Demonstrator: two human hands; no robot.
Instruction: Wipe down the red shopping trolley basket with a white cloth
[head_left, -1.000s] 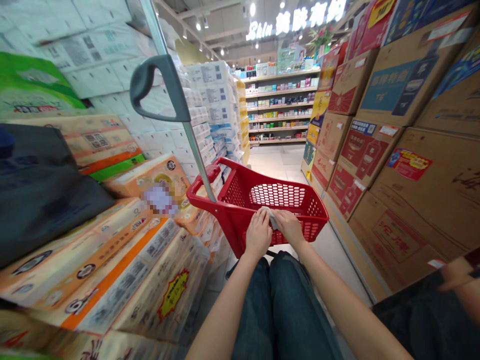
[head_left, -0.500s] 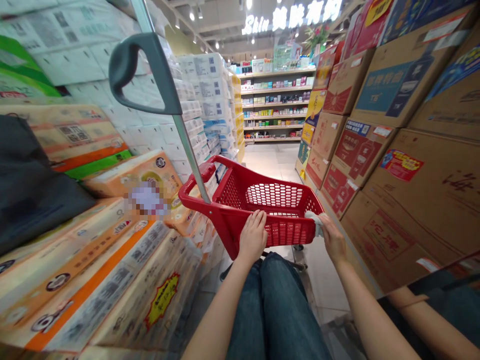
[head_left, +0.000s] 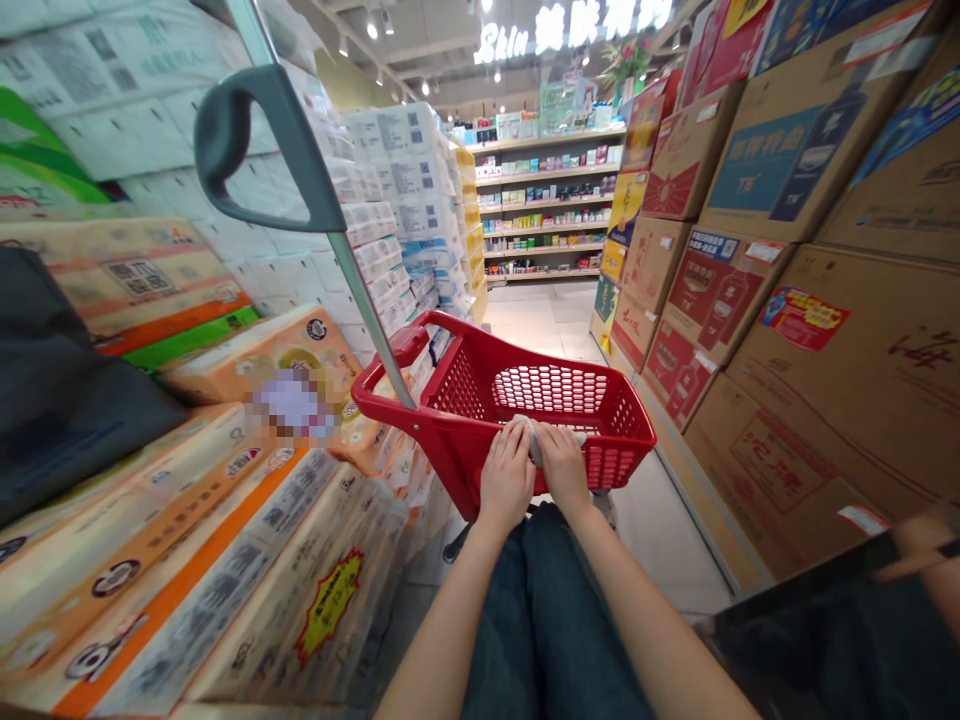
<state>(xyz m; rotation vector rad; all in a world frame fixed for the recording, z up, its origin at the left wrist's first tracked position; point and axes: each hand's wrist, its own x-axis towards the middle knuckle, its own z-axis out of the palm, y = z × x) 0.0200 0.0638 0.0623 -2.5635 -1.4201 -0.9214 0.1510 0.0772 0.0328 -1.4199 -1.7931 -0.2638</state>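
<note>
At centre, my right hand [head_left: 564, 465] grips a pale cloth [head_left: 535, 443] against a red basket [head_left: 463, 440]. My left hand [head_left: 508, 477] rests alongside, grip unclear.

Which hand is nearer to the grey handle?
Left. The left hand rests on the near rim of the red basket, nearer the grey handle; the right hand is farther along that rim, over a pale cloth.

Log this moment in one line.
left hand: on red rolling shopping basket | right hand: holding white cloth against basket's near rim

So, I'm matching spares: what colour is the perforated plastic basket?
The perforated plastic basket is red, best seen in the head view.
</note>
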